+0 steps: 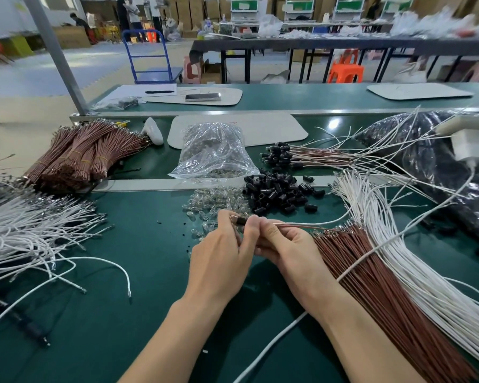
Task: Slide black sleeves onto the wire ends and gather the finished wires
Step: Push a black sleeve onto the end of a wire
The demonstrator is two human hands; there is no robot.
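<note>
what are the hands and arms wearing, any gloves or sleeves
Nothing is worn. The left hand and right hand are bare, with no gloves, and no rings show on the fingers in view. The left forearm and right forearm are uncovered down to the picture's bottom edge: no sleeve, watch or wristband shows.

No legible text or labels anywhere.

Fingers of the left hand [219, 261] cover most of the black sleeve [241, 220], and the wire [296, 224] vanishes into the pinch of the right hand [285, 244]. In the lower right, the brown wires [385, 294] and white wires [426, 272] run off the frame. A dark bag [440, 167] is cut by the right edge. The far tabletop [343, 43] at upper right is smeared by blur.
</note>
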